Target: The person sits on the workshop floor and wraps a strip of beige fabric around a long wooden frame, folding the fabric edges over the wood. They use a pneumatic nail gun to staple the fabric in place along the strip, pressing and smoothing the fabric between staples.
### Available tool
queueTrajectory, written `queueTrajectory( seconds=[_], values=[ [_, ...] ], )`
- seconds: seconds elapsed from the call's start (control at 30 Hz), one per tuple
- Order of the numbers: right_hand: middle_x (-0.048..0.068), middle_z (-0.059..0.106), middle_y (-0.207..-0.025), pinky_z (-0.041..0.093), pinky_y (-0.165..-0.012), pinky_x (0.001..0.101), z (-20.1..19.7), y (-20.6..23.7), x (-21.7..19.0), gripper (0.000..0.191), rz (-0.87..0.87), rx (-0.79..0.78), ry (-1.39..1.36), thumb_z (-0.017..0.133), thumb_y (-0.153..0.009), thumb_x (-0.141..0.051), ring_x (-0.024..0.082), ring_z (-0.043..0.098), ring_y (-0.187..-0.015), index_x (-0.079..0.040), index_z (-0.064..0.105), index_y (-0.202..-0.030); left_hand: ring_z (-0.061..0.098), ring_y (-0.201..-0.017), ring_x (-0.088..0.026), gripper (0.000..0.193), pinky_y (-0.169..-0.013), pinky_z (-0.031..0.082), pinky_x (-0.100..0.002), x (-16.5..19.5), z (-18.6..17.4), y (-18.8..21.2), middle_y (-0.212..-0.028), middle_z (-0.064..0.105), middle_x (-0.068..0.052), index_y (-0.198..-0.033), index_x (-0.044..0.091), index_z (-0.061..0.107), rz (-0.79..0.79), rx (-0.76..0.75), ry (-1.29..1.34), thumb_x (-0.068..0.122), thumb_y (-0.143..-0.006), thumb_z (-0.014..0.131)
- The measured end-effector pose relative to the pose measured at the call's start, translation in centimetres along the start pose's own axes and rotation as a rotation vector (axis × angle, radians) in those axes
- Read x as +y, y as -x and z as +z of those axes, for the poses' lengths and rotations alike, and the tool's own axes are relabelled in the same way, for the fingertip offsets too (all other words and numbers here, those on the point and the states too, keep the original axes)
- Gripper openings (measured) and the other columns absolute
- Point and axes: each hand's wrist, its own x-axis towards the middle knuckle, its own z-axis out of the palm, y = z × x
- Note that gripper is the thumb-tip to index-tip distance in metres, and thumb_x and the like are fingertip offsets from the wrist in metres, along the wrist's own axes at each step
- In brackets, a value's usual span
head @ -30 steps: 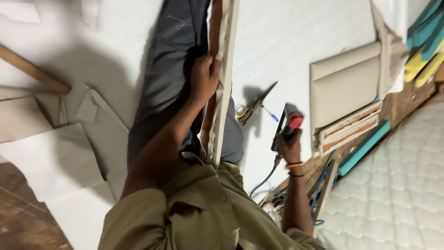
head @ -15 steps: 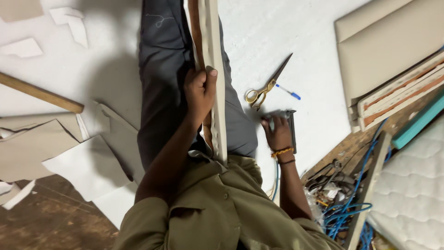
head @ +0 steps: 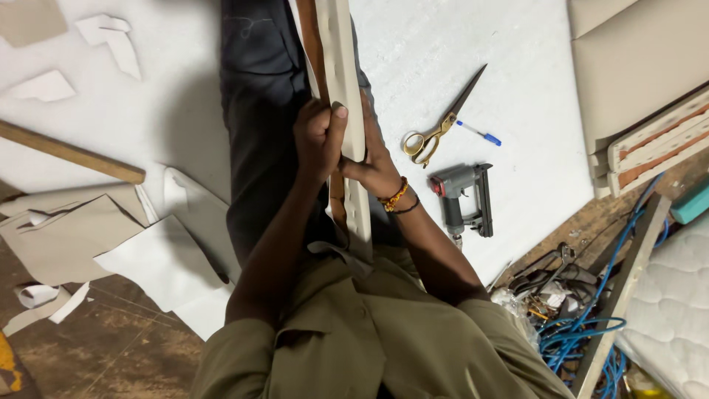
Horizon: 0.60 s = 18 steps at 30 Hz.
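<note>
Strip (head: pixel 346 96) long axis runs near-to-far, over lap, cream fabric on wood. Left hand (head: pixel 319 137) clenched round its left edge; right hand (head: pixel 377 164) grasps right edge, fingers mostly hidden. Both equally near. Stapler (head: pixel 461 199), scissors (head: pixel 439 122) lie right, untouched.

cream strip (head: pixel 348 89) with a brown wooden edge at upper centre; gold-handled scissors (head: pixel 436 122) and a blue-capped pen (head: pixel 478 134) right of it; grey stapler (head: pixel 461 198) with a red end; blue hose (head: pixel 583 332) lower right.
</note>
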Motion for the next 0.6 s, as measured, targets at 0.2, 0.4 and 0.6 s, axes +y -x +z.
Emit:
queueTrajectory(
  seconds=[0.2,0.4,0.6],
  values=[
    [0.013,0.045,-0.158,0.059,-0.087,0.0332,-0.7,0.9,0.6,0.114,0.153,-0.004,-0.299,0.069,-0.072,0.0,0.023,0.062,-0.118,-0.007,0.009,-0.169,0.059,-0.075,-0.028,0.035,-0.074,0.047,-0.039,-0.1,0.6,0.3,-0.075,0.062,-0.011,-0.078,0.003,0.061,0.012,-0.045,-0.042,0.022,-0.107,0.052],
    [0.014,0.045,-0.163,0.061,-0.085,0.0285,-1.2,2.0,0.7,0.111,0.121,-0.02,-0.244,0.066,-0.08,0.0,0.018,0.066,-0.111,-0.007,0.005,-0.172,0.058,-0.068,-0.029,0.041,-0.075,0.048,-0.042,-1.3,1.1,1.0,-0.069,0.058,-0.01,-0.072,0.004,0.056,-0.029,-0.002,0.056,0.023,-0.108,0.056],
    [0.021,0.011,-0.176,0.026,-0.133,0.0469,-1.0,0.1,-0.3,0.119,-0.192,-0.03,0.338,0.082,-0.078,-0.013,0.032,0.019,-0.165,-0.007,0.006,-0.169,0.057,-0.075,-0.03,0.039,-0.072,0.046,-0.041,-2.1,0.5,0.7,-0.074,0.057,-0.013,-0.075,0.003,0.059,0.027,-0.038,-0.03,0.024,-0.108,0.056]
  ],
)
